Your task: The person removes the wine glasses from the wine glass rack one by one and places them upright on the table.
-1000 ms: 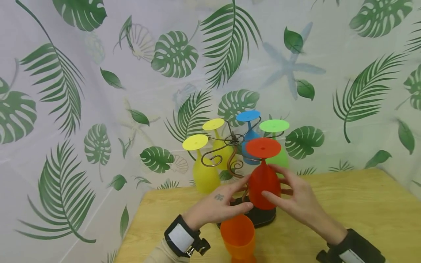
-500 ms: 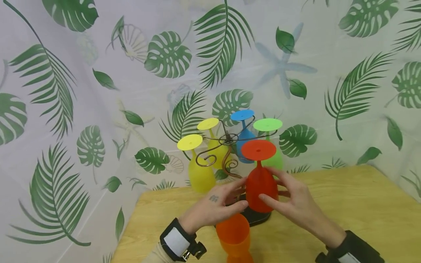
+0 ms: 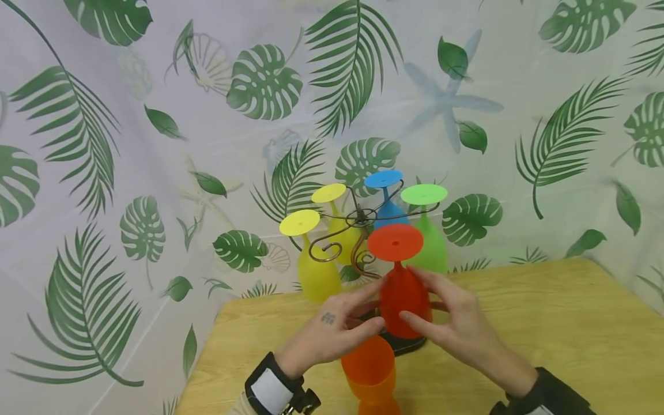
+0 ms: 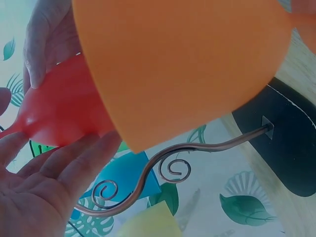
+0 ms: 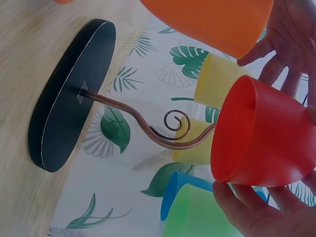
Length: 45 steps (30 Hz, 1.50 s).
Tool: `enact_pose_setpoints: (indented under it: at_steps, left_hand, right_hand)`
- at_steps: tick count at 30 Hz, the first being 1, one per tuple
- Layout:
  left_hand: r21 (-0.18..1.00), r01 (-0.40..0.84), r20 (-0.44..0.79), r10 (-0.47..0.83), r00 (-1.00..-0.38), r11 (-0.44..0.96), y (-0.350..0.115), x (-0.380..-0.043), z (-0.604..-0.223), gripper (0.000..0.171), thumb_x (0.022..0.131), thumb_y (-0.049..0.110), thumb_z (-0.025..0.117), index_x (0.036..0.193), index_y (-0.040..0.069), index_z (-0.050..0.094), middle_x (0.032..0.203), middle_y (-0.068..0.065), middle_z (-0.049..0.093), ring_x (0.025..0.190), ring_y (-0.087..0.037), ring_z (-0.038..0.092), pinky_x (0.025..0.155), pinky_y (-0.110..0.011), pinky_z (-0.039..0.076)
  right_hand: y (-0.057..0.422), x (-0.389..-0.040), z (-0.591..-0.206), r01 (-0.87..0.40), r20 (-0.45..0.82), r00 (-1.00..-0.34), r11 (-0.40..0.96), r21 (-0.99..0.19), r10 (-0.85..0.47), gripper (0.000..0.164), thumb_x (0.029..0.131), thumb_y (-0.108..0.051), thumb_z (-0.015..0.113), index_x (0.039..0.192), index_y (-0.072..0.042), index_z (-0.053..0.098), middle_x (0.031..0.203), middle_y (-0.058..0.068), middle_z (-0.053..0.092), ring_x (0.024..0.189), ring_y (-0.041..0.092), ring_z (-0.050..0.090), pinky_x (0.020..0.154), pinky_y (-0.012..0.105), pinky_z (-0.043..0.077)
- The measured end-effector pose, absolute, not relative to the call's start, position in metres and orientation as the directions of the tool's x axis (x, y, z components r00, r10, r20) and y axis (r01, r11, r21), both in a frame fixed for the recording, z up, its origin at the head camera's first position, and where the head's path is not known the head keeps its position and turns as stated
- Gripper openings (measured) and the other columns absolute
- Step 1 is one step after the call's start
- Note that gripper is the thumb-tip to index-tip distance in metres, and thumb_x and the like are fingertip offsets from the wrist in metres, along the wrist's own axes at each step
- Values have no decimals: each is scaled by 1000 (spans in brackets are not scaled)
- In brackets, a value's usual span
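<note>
An upside-down red goblet [image 3: 404,305] is between my two hands, in front of the wire glass rack [image 3: 361,217]. My right hand [image 3: 461,314] holds its bowl, thumb on the near side and fingers on the far side. My left hand [image 3: 327,328] touches the left of the bowl with nearly straight fingers. In the left wrist view, left-hand fingers lie along the red bowl. Below the left hand, an orange goblet [image 3: 369,369] stands upright on the table. The red bowl hides part of the rack's curled post [image 5: 163,143].
Two yellow goblets [image 3: 317,271] [image 3: 339,236], a blue goblet [image 3: 386,216] and a green goblet [image 3: 432,242] hang upside down on the rack. Its black base [image 5: 74,98] rests on the wooden table [image 3: 544,323]. A leaf-patterned cloth [image 3: 155,144] covers the wall behind.
The red goblet has moved left relative to the rack and slightly down, with both hands alongside it. More of the green goblet now shows behind it. The camera view has shifted slightly.
</note>
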<state>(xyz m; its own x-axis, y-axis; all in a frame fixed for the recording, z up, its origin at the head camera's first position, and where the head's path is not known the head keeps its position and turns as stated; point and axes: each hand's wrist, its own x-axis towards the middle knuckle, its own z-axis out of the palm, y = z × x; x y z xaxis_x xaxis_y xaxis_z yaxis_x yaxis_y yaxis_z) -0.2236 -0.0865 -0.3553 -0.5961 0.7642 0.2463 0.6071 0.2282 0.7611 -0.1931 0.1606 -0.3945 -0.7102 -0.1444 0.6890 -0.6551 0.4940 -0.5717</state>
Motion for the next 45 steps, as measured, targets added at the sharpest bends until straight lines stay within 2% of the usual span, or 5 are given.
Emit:
enact_pose_setpoints:
  at_steps: [9,20,29,36,45]
  left_hand:
    - [767,593,243,743,-623,246,-90,-224,-354,61,106,28,57,161,29,30,161,5,40,132,-17,59,90,-22,57]
    - [763,569,205,721,-661,305,-95,-231,-353,63,107,34,53,162,26,25,166,7,29,135,-24,55,102,-29,52]
    - [715,602,198,723,-662,355,-93,-236,-354,67,107,42,50,164,26,19,167,5,27,139,-25,52,98,-33,55]
    - [698,611,182,734,-655,373,-87,-241,-353,72,105,55,45,165,28,15,168,7,22,141,-24,50,97,-29,55]
    - [669,638,189,743,-642,381,-83,-248,-351,70,105,55,44,164,33,13,168,7,24,140,-23,52,96,-26,55]
  right_hand:
    - [155,-197,-393,-615,635,-755,510,-602,-161,70,88,-20,82,151,-14,51,132,7,67,104,23,69,72,29,63]
    - [147,-209,-390,-560,549,-814,508,-654,-191,72,93,-29,77,155,-13,45,140,14,62,110,30,68,75,33,63]
    - [146,-218,-392,-585,581,-794,486,-649,-179,71,92,-22,78,153,-9,46,138,15,63,112,33,67,77,41,63]
    - [150,-222,-393,-551,557,-816,500,-668,-156,71,92,-25,77,155,-14,45,138,14,63,114,33,66,79,45,63]
    - [151,-225,-391,-554,577,-807,501,-665,-126,71,91,-21,78,153,-7,46,135,17,64,107,39,70,76,46,63]
